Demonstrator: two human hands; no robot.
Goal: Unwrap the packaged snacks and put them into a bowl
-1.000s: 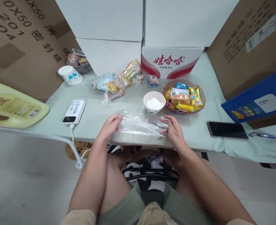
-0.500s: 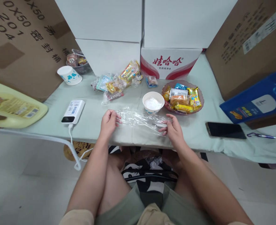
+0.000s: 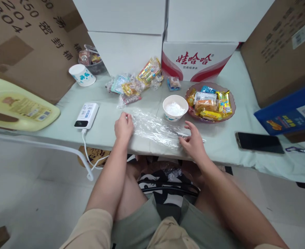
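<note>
A crinkled sheet of clear plastic wrap [image 3: 155, 127] lies stretched on the pale green table [image 3: 227, 147] in front of me. My left hand [image 3: 123, 127] has its fingers curled on the wrap's left end. My right hand [image 3: 193, 141] pinches the wrap's right end near the table's front edge. Just behind the wrap stands a white paper bowl [image 3: 175, 108] holding something white.
A pink dish of wrapped snacks [image 3: 210, 102] sits right of the bowl, loose snack packets [image 3: 135, 84] behind. A white power bank [image 3: 86, 115] with cable lies left, a paper cup [image 3: 81, 75] beyond it. A black phone [image 3: 259, 143] and pen [image 3: 301, 150] lie right. Cardboard and white boxes line the back.
Both hands have spread the wrap wider and pressed it lower onto the table. The view has shifted slightly down and left.
</note>
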